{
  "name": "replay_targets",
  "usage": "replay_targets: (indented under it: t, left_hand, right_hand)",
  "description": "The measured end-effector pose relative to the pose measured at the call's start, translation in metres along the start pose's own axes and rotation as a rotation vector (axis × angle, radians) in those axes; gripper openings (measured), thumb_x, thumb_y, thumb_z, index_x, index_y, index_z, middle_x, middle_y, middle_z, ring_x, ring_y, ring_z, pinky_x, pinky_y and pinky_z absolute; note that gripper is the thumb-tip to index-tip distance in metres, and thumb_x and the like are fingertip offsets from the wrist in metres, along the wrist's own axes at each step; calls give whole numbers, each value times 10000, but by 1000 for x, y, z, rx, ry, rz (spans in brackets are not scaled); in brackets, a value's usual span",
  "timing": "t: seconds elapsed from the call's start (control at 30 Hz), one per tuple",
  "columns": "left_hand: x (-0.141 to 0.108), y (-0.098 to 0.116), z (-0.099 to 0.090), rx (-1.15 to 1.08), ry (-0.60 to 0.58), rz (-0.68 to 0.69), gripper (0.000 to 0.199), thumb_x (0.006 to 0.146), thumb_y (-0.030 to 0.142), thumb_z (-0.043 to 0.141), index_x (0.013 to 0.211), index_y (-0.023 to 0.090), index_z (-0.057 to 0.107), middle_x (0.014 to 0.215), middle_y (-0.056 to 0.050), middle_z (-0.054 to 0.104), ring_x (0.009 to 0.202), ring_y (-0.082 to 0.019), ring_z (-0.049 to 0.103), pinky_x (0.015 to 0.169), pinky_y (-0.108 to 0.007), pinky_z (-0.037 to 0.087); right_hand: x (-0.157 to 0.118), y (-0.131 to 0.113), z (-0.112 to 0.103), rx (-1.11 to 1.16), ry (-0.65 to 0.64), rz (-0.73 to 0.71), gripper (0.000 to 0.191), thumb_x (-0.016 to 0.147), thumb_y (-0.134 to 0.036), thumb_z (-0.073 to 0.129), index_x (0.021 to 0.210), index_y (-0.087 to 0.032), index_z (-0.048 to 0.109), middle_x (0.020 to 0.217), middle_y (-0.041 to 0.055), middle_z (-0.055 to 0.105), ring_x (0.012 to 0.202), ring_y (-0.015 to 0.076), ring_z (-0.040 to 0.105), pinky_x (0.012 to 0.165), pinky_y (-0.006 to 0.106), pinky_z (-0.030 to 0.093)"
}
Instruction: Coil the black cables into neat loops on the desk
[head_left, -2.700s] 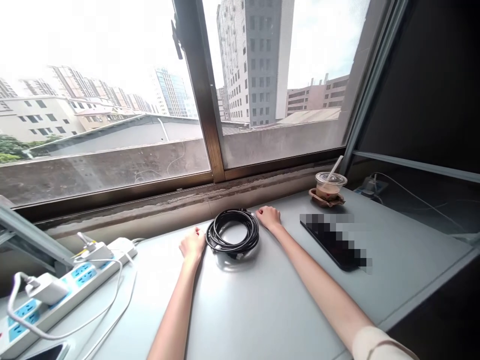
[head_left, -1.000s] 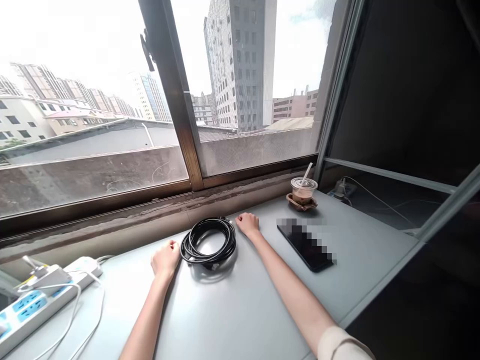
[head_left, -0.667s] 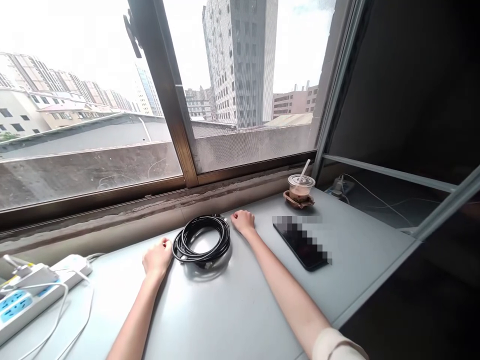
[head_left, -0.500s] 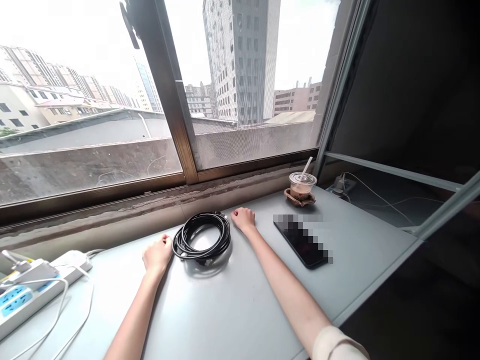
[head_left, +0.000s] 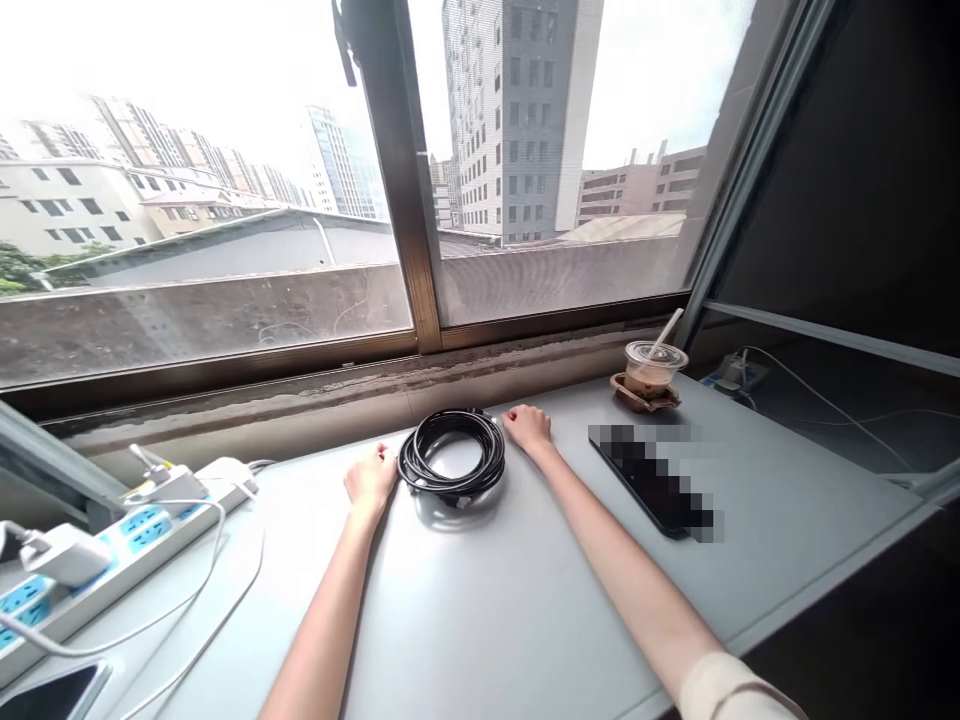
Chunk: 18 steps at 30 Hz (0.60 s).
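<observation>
A coil of black cable [head_left: 490,455] lies on the light grey table [head_left: 480,610], between my two hands. My left hand [head_left: 371,477] rests on the table as a closed fist just left of the coil. On the coil's right side, my right hand [head_left: 528,427] is also curled into a fist on the table. Nothing shows in either hand. A black phone [head_left: 645,485], partly pixelated, lies to the right of my right hand.
A lidded drink cup [head_left: 651,372] with a straw stands in a brown carrier [head_left: 645,400] at the back right. A white power strip [head_left: 127,550] with plugs and white cords runs along the left. Another phone [head_left: 56,697] lies bottom left. A window is behind.
The view has swung left, so everything appears further right, and the phone at the bottom left has come into view. Both fists keep their places beside the coil.
</observation>
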<state>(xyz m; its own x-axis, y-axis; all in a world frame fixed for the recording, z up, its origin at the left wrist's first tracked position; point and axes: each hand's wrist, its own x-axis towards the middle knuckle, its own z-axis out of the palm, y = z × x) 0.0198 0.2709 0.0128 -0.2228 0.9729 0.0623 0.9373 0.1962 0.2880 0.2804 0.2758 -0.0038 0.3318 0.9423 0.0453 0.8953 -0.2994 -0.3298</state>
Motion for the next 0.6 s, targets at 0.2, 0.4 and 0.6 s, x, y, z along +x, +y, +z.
replay_targets:
  t: [0.2, 0.4, 0.6]
  left_hand:
    - [-1, -2, 5, -20, 17, 1, 359, 856, 269, 341, 985, 217, 673, 1007, -113, 697, 929, -260, 630, 723, -306, 396]
    - [0, -4, 10, -32, 45, 11, 370, 863, 261, 339, 992, 200, 681, 1007, -122, 699, 936, -255, 631, 751, -312, 391]
    - [0, -5, 13, -39, 71, 19, 358, 860, 248, 351, 971, 203, 689, 962, -109, 708, 925, -242, 633, 771, -306, 386]
  right_hand:
    - [-3, 1, 1, -22, -2, 12, 276, 913, -377, 500, 1018, -149, 615, 1016, 62, 634, 915, 165, 607, 826, 377, 497]
    - [-3, 1, 3, -27, 4, 40, 303, 913, -410, 485, 954, -150, 635, 954, 54, 653, 882, 160, 614, 817, 368, 487]
    - [-4, 2, 3, -4, 12, 34, 329, 903, -417, 473, 861, -155, 669, 888, 54, 678, 857, 165, 617, 785, 350, 466]
